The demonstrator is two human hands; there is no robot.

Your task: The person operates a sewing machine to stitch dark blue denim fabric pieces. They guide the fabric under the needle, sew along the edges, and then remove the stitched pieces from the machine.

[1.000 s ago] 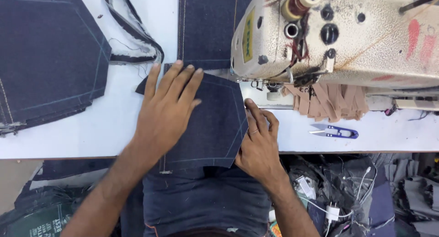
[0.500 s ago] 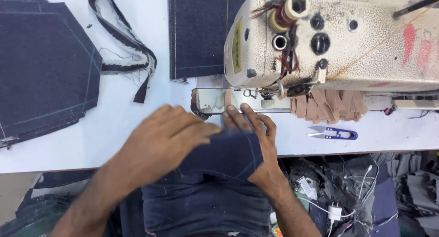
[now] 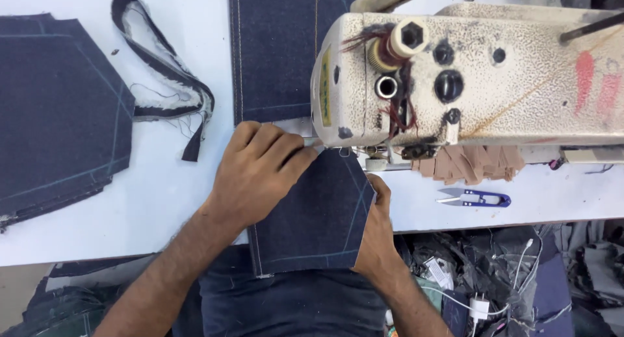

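A dark blue denim pocket piece with pale topstitching (image 3: 318, 213) is laid at the front edge of the white sewing table (image 3: 162, 200), its top end pushed up under the head of the cream, speckled industrial sewing machine (image 3: 468, 77). The left hand (image 3: 260, 174) is pressed flat on the piece's upper left part, fingers spread and reaching toward the needle area; nothing is pinched, the cloth is simply held down. The right hand (image 3: 377, 236) is set against the piece's right edge, fingers curled along it; whether the edge is actually gripped cannot be told.

The feeding seems best done with the top edge kept square to the presser foot, the left palm kept flat so the layers do not creep, and the right edge guided evenly rather than pulled. Fingertips are best kept clear of the needle, which is hidden beneath the machine head.

A longer panel of the same dark denim (image 3: 279, 51) is stretched toward the table's back edge, behind the machine's left end. At the left edge a stack of cut denim pocket shapes (image 3: 58, 109) is piled, and a frayed loop of denim trimming (image 3: 162, 83) is lying between that stack and the long panel. Blue-handled thread snips (image 3: 474, 197) are resting near the front edge to the right, below a bunch of tan tape strips (image 3: 468, 165) hung from the machine. Under the table's front right, tangled cables and a white plug (image 3: 481, 304) are seen among dark scraps.
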